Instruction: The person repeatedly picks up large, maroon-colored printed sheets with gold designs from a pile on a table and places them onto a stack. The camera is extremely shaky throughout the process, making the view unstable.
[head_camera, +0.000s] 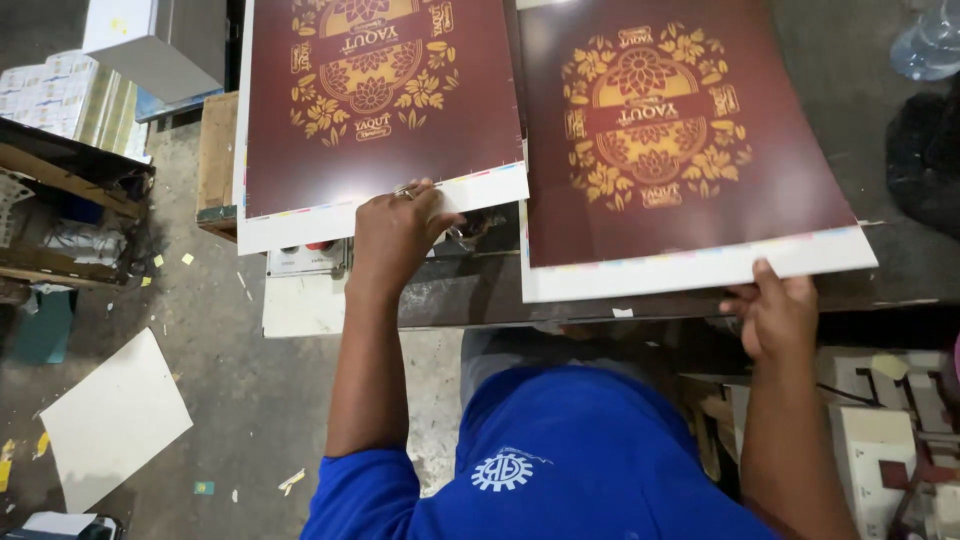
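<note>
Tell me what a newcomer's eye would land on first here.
Two glossy maroon printed sheets with gold floral ornament fill the top: the left sheet and the right sheet. The left hand presses the left sheet's white lower edge; the right hand grips the right sheet's lower corner.

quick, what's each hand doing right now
Left hand: closed on the white bottom edge of the left printed sheet.
Right hand: grip closed on the bottom edge of the right printed sheet.
</note>
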